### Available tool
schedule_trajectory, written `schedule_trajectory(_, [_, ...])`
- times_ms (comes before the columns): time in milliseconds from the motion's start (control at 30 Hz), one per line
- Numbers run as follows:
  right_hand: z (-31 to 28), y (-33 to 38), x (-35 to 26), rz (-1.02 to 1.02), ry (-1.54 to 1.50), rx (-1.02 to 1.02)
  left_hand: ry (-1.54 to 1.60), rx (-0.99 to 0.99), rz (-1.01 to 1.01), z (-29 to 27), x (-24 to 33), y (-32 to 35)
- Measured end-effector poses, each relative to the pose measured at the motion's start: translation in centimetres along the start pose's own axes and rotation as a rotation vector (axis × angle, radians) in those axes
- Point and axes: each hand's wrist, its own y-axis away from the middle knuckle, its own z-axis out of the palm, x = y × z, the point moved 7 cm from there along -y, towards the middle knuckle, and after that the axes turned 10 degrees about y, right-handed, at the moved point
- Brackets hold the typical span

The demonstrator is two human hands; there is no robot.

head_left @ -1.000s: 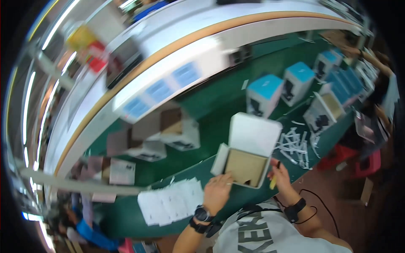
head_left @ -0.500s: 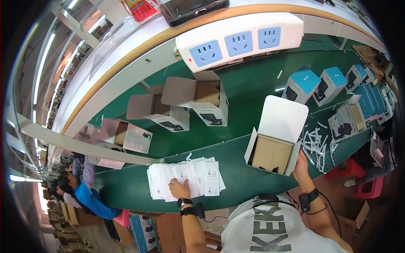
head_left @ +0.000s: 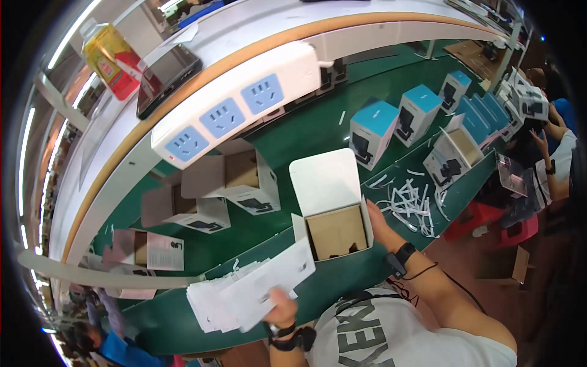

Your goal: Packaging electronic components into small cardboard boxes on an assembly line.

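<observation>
My left hand [head_left: 281,309] pinches a white printed leaflet [head_left: 278,274], slanting over the pile of similar papers [head_left: 205,304]. The leaflet's far end reaches the near left corner of an open white box [head_left: 324,177]. Inside that box sits a brown cardboard insert [head_left: 336,231], with the lid standing up behind it. My right hand [head_left: 378,225] grips the box by its right wall; some fingertips are hidden behind it.
Open boxes [head_left: 260,199] stand at the left, closed blue-topped boxes [head_left: 373,134] at the far right. White paper strips [head_left: 411,205] lie right of my right hand. A power strip [head_left: 235,104] hangs from the shelf edge. Another person's hand [head_left: 541,144] shows at far right.
My left hand has lifted a leaflet off the paper pile and brought it to the box. The view has swung right, so the scene appears shifted left. My right hand stays at the box.
</observation>
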Motion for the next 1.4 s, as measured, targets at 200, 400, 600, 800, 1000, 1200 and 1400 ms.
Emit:
schedule_trajectory(200, [-6.9, 5.7, 4.2, 0.159, 0.144, 0.115, -0.397, -0.629, 0.126, 9.7, -2.1, 0.4])
schedule_trajectory(400, [-9.3, 9.8, 1.1, 0.157, 0.233, 0.083, -0.048, -0.581, -0.362, 8.1, -6.4, 3.8])
schedule_trajectory(600, [0.7, 10.2, -9.4, -0.233, 0.437, -0.023, -0.358, -0.945, -0.638, 8.2, -4.1, 5.3])
schedule_trajectory(800, [5.8, 10.9, -8.9, -0.4, 0.819, 0.036, -0.479, -1.039, 0.02, 11.0, 1.5, 3.9])
schedule_trajectory(1000, [4.4, 11.7, -10.0, -0.556, 0.864, -0.134, -0.633, -1.248, 0.056, 13.9, 0.8, 7.4])
schedule_trajectory(1200, [4.8, 10.0, -13.4, -0.681, 1.232, -0.136, -0.618, -1.255, 0.09, 13.3, -0.5, 8.3])
schedule_trajectory(1400, [5.1, 8.1, -13.9, -0.727, 1.308, -0.052, -0.577, -1.239, 0.069, 13.7, 0.2, 8.0])
